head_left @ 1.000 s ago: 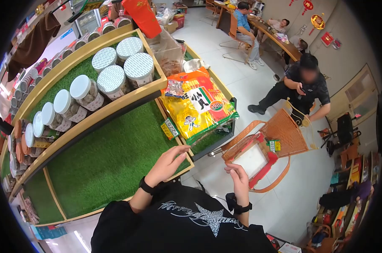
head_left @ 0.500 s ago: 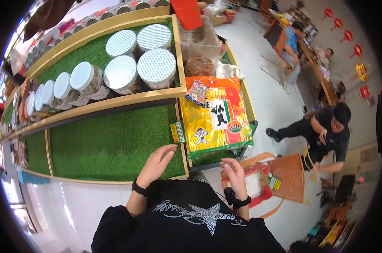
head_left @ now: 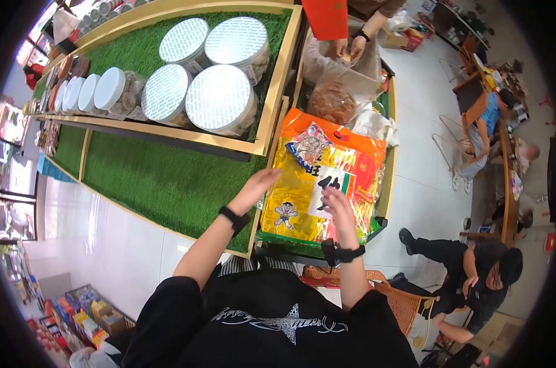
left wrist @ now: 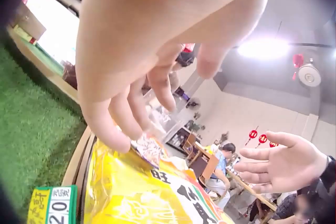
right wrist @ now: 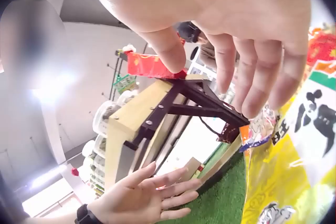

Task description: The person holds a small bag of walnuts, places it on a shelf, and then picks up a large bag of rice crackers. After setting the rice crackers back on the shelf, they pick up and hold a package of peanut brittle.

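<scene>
A large yellow, orange and red plastic snack bag [head_left: 293, 199] lies on a green-lined shelf in the head view. On its upper part rests a small colourful packet [head_left: 310, 145]. My left hand [head_left: 256, 187] hovers by the bag's left edge, with loosely bent fingers and nothing in them. Over the bag's right half is my right hand [head_left: 342, 211], also holding nothing, its fingers relaxed. In the left wrist view, the left fingertips [left wrist: 119, 142] overlap the bag near the packet. The right wrist view has the right hand [right wrist: 226, 24] above the same packet.
Several white-lidded jars [head_left: 219, 98] line the raised shelf at left. Beyond the bag, another person's hands [head_left: 354, 46] are at a clear plastic bag [head_left: 336, 101]. A wicker basket [head_left: 400, 310] and a seated person [head_left: 486, 276] are at right.
The head view has turned and moved closer to the shelf. Both my hands have gone forward, from short of the yellow bag to over it. Another person's hands have come into view.
</scene>
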